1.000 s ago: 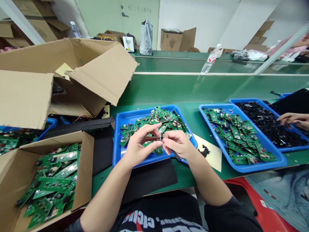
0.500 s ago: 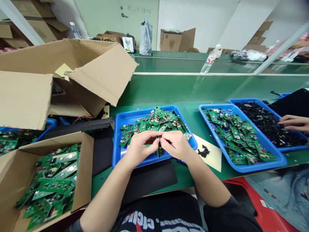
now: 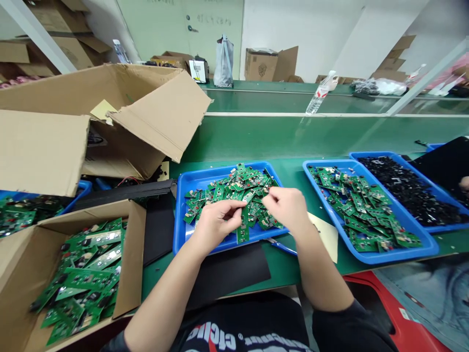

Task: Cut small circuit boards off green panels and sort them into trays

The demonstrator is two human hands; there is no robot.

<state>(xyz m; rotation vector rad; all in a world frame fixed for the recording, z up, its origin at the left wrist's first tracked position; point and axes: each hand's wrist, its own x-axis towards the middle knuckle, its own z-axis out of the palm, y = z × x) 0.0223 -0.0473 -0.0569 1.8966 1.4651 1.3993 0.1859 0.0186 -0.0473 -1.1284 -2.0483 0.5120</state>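
My left hand pinches a green circuit board upright above the front of a blue tray. Many more boards lie piled in that tray. To the right of the held board is my right hand, raised over the tray's right side with its fingers curled together; whether anything is between the fingertips is too small to tell. A pale yellow sheet lies partly behind my right wrist. Below the tray's front edge, a blue-handled tool rests on the table.
A second blue tray of boards and a tray of black parts stand at right, near another person's hand. Cardboard boxes fill the left, one holding boards. A black sheet lies in front.
My right hand has moved away from the board, to the right and slightly up. My left hand still holds the board, which now shows more fully. The other person's hand has shifted right.
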